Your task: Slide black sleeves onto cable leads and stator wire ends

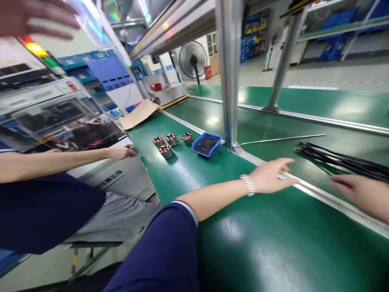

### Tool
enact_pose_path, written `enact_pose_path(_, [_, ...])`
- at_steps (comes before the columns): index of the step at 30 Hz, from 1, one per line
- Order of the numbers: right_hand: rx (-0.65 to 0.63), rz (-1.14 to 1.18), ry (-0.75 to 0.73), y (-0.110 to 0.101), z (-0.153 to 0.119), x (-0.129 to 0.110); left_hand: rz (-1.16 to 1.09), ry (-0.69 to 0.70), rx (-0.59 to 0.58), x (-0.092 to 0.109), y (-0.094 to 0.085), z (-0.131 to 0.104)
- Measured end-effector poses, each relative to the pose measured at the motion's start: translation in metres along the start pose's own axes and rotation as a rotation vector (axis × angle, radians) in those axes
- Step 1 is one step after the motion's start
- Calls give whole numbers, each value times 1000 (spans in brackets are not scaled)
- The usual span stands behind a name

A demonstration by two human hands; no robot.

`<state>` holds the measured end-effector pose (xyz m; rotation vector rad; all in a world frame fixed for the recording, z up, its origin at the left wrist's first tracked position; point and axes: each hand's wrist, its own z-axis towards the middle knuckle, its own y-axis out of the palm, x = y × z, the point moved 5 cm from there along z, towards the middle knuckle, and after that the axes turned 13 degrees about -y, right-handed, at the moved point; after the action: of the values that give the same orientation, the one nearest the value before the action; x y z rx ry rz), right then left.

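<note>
My left hand (269, 176), with a bracelet at the wrist, reaches over the green tabletop (219, 227) beside the metal rail. Its fingers are apart and hold nothing. At the right edge my right hand (361, 192), partly blurred, pinches one thin black cable (322, 168) just below a bundle of black cables (343, 158). That bundle lies on the far side of the rail. A blue bin (219, 142) full of small dark pieces stands further left, near several motor stators (166, 151) with copper windings.
An upright metal post (228, 81) rises from the rail (322, 190). A thin rod (285, 139) lies behind it. At the left a co-worker's hand (120, 152) reaches to the table edge; another person's blurred hand (48, 18) shows top left. Cardboard (141, 113) lies beyond the stators.
</note>
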<state>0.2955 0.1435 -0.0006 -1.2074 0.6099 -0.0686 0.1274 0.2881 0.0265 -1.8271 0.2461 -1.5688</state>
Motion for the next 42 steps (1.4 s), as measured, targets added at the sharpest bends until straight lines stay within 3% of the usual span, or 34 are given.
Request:
enact_pose_path(2, [-140, 96, -107, 55, 24, -63, 85, -68, 332, -47, -77, -60])
enact_pose_path(4, [-183, 143, -212, 95, 37, -113, 218, -273, 649, -101, -150, -121])
enact_pose_path(5, [-181, 132, -225, 110, 41, -129, 317, -412, 747, -127, -180, -148])
enact_pose_path(7, [-174, 90, -217, 131, 52, -147, 456, -629, 827, -172, -224, -188])
enact_pose_path(10, [-184, 12, -196, 146, 69, -157, 497, -765, 819, -216, -252, -205])
enact_pose_path(16, [-259, -74, -180, 153, 90, -163, 527, -878, 762, -249, -260, -166])
enact_pose_path(18, [-256, -64, -209, 150, 90, -164, 553, -879, 772, -253, -262, -168])
enact_pose_path(21, [-187, 32, -219, 138, 89, -164, 573, -807, 770, -255, -258, -192])
enact_pose_path(25, [-76, 481, -107, 123, 84, -178, 368, -447, 676, -238, -222, -225])
enact_pose_path(29, [-135, 1020, -4, 138, 68, -235, 35, -168, 412, -209, -168, -229])
enact_pose_path(31, [-238, 1181, 56, 156, 55, -268, -68, -155, 340, -199, -151, -225])
enact_pose_path(34, [-319, 1337, 129, 182, 40, -301, -90, -203, 279, -192, -140, -219])
enact_pose_path(42, [-333, 1396, 77, 195, 42, -326, -143, -189, 254, -190, -137, -219])
